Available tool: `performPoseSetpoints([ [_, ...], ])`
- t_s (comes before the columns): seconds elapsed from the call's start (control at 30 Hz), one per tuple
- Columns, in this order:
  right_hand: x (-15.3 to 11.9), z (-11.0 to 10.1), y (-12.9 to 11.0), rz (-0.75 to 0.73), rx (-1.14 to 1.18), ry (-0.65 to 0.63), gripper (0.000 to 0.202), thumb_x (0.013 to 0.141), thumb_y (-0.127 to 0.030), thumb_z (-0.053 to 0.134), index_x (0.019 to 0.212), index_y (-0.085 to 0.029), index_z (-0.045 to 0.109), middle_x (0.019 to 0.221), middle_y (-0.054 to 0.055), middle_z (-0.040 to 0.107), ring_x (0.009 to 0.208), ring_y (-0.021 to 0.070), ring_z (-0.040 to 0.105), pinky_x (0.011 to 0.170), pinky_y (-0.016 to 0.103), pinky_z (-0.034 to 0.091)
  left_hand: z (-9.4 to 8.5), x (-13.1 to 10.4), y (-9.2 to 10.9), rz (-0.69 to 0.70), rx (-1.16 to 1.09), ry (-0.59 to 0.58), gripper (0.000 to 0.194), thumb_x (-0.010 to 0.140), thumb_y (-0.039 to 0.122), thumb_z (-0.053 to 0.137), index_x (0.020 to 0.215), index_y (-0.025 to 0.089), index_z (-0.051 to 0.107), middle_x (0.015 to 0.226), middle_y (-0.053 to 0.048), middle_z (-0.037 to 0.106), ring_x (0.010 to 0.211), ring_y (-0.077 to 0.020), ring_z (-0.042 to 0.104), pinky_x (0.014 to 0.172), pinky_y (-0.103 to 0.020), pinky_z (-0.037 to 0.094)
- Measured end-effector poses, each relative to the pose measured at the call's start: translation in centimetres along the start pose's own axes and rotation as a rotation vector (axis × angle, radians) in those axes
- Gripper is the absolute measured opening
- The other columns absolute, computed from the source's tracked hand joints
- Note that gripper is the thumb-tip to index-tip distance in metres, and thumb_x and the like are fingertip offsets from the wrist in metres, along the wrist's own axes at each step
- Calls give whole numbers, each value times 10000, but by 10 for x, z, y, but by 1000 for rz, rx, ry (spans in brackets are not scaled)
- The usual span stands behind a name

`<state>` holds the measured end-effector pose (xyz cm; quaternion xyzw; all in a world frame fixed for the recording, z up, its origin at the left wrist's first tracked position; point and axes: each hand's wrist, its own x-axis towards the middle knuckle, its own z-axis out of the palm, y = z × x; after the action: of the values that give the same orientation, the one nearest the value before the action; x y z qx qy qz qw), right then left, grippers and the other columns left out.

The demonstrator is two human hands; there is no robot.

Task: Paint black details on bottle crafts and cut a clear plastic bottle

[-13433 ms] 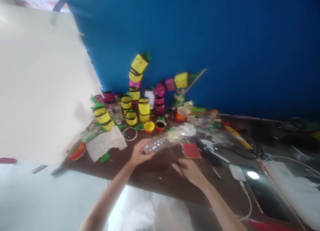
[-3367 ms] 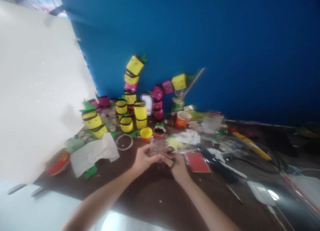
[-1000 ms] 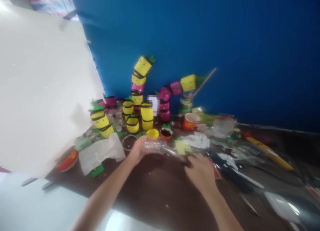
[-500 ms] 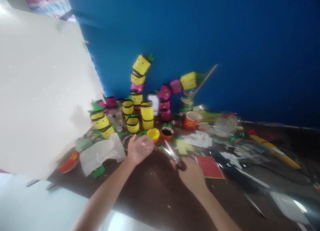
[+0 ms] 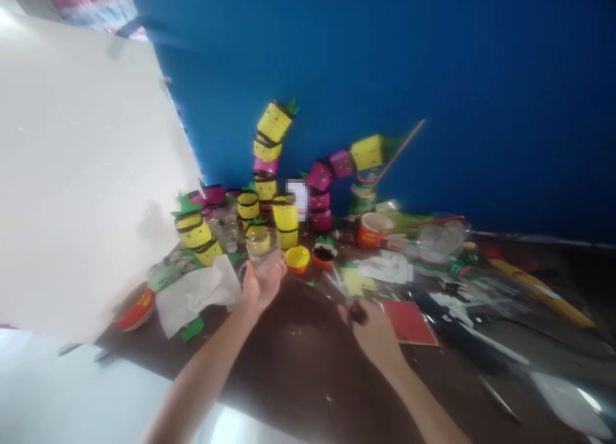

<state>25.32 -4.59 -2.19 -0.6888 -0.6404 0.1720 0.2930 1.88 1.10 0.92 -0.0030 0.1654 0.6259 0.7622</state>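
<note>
My left hand (image 5: 262, 289) is wrapped round a clear plastic cup (image 5: 263, 246), held upright over the table. In my right hand (image 5: 370, 328) is a pair of scissors (image 5: 357, 312), its dark handle at my fingers and its blades pointing away to the upper left, blurred. Just beyond my left hand stand a small yellow cup (image 5: 297, 259) and a small orange cup (image 5: 324, 254) with dark contents and green leaves. Behind the clear cup are yellow cups (image 5: 285, 214) with black bands. A red square (image 5: 410, 322) lies beside my right hand.
Crumpled white paper (image 5: 199, 296) and a green scrap (image 5: 192, 329) lie on the left of the brown table (image 5: 298, 373). A red-and-white paper cup (image 5: 373, 231), clear plastic pieces (image 5: 436, 239) and a yellow tool (image 5: 541, 293) are at the right. A blue wall (image 5: 433, 65) rises behind.
The clear cup has turned from lying toward the camera to standing upright in my left hand. The scissors have swung slightly and their blades look closer together.
</note>
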Motion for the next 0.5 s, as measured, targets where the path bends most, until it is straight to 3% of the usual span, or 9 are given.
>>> performPoseSetpoints([
  [0.23,-3,0,-1,21,66,-48,312,763,-500,511,607,-232,471,675,62,657,627,196,589,575,281,418,-9,5,2,-40,31,32,556,841,573,423,1063,94,599,852,-108,609,630,-123,582,599,-231,536],
  [0.5,-4,2,-2,-38,-8,-38,330,764,-503,491,575,-236,452,603,58,624,572,196,562,568,295,404,-8,3,7,-75,11,74,527,856,536,422,1099,93,573,876,-128,635,767,-166,650,612,-216,540],
])
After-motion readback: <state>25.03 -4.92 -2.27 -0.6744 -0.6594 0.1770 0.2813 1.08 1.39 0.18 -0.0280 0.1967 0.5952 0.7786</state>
